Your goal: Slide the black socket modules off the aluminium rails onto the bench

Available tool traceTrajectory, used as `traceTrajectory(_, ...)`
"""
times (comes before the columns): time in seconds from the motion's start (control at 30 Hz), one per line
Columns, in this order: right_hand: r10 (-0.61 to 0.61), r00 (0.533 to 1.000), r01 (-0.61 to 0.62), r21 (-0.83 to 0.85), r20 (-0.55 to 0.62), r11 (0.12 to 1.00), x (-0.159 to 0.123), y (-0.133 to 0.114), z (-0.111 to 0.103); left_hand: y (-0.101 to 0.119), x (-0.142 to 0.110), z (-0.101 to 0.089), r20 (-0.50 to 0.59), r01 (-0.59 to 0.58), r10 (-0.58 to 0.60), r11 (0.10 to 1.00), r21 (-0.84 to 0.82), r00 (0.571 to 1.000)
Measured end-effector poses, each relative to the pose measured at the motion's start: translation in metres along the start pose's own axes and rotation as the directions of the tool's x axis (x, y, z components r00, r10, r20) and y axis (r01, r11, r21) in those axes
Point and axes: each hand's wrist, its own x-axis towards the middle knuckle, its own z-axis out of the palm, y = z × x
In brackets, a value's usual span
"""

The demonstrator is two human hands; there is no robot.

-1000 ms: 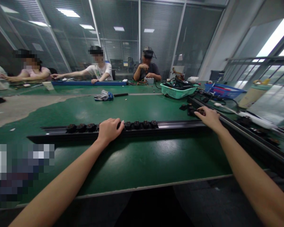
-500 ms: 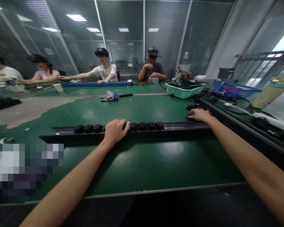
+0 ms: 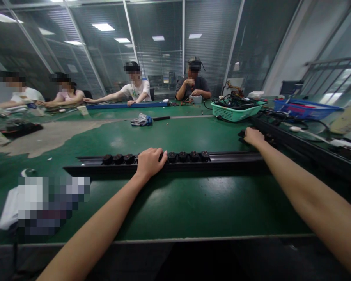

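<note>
From the head camera, a green table (image 3: 210,210) fills the lower half of the view, with a pale patch (image 3: 64,132) toward its left side, and glass partition panels (image 3: 210,50) rise beyond its far edge. Four people sit along that far edge, one with a hand on a blue bar (image 3: 117,105). A grey-and-blue glove (image 3: 142,120) lies toward the far edge; a teal basket (image 3: 231,114) of cables and a blue basket (image 3: 307,111) stand in the far right corner area. A long black rail (image 3: 190,168) lies roughly parallel to the near edge, a broad strip of green top between them; more green top stretches from it toward the glove. A second dark rail (image 3: 304,143) slants along the right side, limiting sideways room there. Round black pieces (image 3: 183,156) sit in a row in the first rail, three seen left of the left hand (image 3: 150,163) and four right of it. That hand reaches in from the near edge, fingers bent over the rail, thumb apart; whether they pinch a piece cannot be told. The right hand (image 3: 255,137) reaches beyond the rail's right part, knuckles up, fingers curled down at small dark parts (image 3: 242,135); their grip is hidden.
</note>
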Motion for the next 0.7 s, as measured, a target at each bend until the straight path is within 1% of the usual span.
traceTrajectory(0.1,0.039,0.997,-0.039,-0.015,0.064,0.999,-0.005,-0.005,-0.007,0.001,0.000,-0.002,0.013,0.003,-0.003,1.000,-0.008,1.000)
traceTrajectory(0.2,0.017,0.998,-0.017,-0.015,0.066,1.000,-0.016,-0.012,-0.018,0.001,0.000,-0.003,0.022,0.008,-0.007,1.000,-0.014,1.000)
traceTrajectory(0.27,-0.044,0.998,0.044,0.003,0.049,0.999,-0.032,-0.020,-0.029,0.001,0.000,-0.002,0.025,0.011,-0.010,1.000,-0.017,1.000)
traceTrajectory(0.33,-0.179,0.984,0.177,0.069,0.019,0.982,-0.058,-0.031,-0.043,0.001,0.001,-0.002,0.027,0.013,-0.012,1.000,-0.021,1.000)
traceTrajectory(0.37,-0.311,0.949,0.314,0.180,-0.044,0.932,-0.074,-0.038,-0.049,0.001,0.001,-0.001,0.028,0.013,-0.012,1.000,-0.024,1.000)
traceTrajectory(0.4,-0.442,0.891,0.451,0.298,-0.101,0.841,-0.093,-0.046,-0.055,0.001,0.001,-0.001,0.029,0.013,-0.013,1.000,-0.026,0.999)
traceTrajectory(0.43,-0.531,0.835,0.540,0.398,-0.145,0.742,-0.112,-0.054,-0.060,0.001,0.001,-0.001,0.032,0.014,-0.014,1.000,-0.026,0.999)
traceTrajectory(0.47,-0.588,0.790,0.591,0.473,-0.174,0.654,-0.131,-0.063,-0.063,0.001,0.002,-0.001,0.034,0.017,-0.016,1.000,-0.024,0.999)
traceTrajectory(0.5,-0.623,0.758,0.618,0.519,-0.193,0.591,-0.149,-0.071,-0.064,0.001,0.002,-0.001,0.037,0.017,-0.016,1.000,-0.022,0.999)
traceTrajectory(0.53,-0.642,0.738,0.635,0.536,-0.208,0.556,-0.165,-0.079,-0.063,0.001,0.002,-0.001,0.040,0.018,-0.017,1.000,-0.018,0.999)
traceTrajectory(0.57,-0.653,0.724,0.653,0.527,-0.221,0.545,-0.178,-0.087,-0.060,0.001,0.002,-0.002,0.041,0.019,-0.019,1.000,-0.013,0.999)
traceTrajectory(0.63,-0.661,0.700,0.698,0.454,-0.270,0.555,-0.195,-0.099,-0.050,0.002,0.002,-0.002,0.038,0.021,-0.021,1.000,-0.006,0.999)
traceTrajectory(0.7,-0.671,0.684,0.723,0.391,-0.287,0.569,-0.202,-0.108,-0.039,0.002,0.002,-0.002,0.032,0.017,-0.017,1.000,0.001,0.999)
